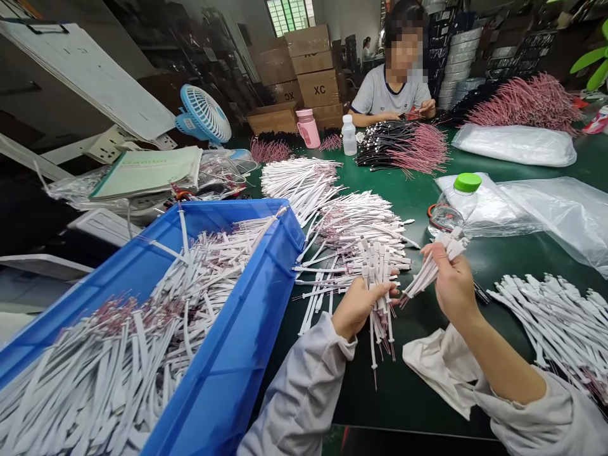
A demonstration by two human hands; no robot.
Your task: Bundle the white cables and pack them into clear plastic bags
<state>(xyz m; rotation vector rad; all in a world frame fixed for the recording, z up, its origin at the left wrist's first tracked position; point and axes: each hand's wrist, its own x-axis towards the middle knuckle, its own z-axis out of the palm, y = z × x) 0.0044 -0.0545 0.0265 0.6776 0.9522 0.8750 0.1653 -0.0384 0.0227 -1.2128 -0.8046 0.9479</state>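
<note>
My left hand [363,305] is closed round a bunch of short white cables [379,269], their connector ends up and thin bare wires hanging below. A smaller bundle of white cables [430,269] is gripped in my right hand [453,288], tilted, with connectors at the upper right. The two bunches are close together but apart. Behind my left hand lies a heap of white cables [365,218] with reddish wire ends. Another pile of white cables [560,323] rests to the right of my right hand.
A blue bin [228,354] full of white cables stands at left. A white cloth [441,367] lies below my right hand. Beyond are a green-lidded jar [465,196], plastic bags [560,209] and a pink bottle [308,130]. Across the table a person [394,88] handles dark and red wires.
</note>
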